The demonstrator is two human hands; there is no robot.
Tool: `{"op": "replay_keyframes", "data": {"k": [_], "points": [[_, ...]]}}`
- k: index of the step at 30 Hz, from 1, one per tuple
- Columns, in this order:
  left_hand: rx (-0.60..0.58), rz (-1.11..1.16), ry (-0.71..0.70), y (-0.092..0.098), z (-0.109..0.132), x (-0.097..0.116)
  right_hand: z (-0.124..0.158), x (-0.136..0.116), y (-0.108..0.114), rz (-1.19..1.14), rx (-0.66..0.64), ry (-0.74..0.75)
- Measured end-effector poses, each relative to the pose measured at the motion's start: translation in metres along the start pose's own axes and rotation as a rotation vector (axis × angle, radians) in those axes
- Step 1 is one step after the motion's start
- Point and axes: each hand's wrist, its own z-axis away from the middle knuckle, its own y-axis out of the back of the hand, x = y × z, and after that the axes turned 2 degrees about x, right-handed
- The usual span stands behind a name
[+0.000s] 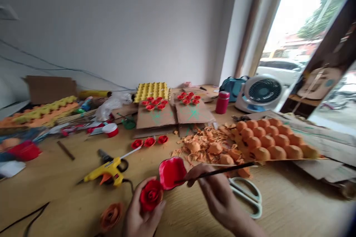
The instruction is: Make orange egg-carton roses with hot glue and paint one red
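Observation:
My left hand (141,211) is closed around a red-painted rose (151,194) that looks made from egg-carton pulp. In my right hand (214,192) is a dark-handled paintbrush (222,170), its tip down in the red paint of a small dish (171,172). The dish sits just beyond the rose. An orange, unpainted rose (111,215) lies left of my left hand. Partly under my right forearm are pale-handled scissors (257,202); their blades are hidden. A yellow glue gun (109,170) rests on the table to the left.
Three red roses (149,142) stand behind the dish. More sit on cardboard sheets (164,118). Torn orange scraps (205,140) and an orange egg tray (267,140) are at the right. Farther back are a pink-red flask (223,103) and a white fan (261,92).

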Motion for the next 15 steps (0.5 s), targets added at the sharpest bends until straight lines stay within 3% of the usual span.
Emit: {"op": "replay_keyframes", "data": {"k": [6, 15], "points": [[-0.159, 0.107, 0.021, -0.003, 0.002, -0.01, 0.005, 0.027, -0.001, 0.006, 0.108, -0.06], [-0.266, 0.128, 0.067, -0.001, 0.004, -0.002, 0.007, 0.031, -0.004, 0.103, 0.017, -0.073]]}}
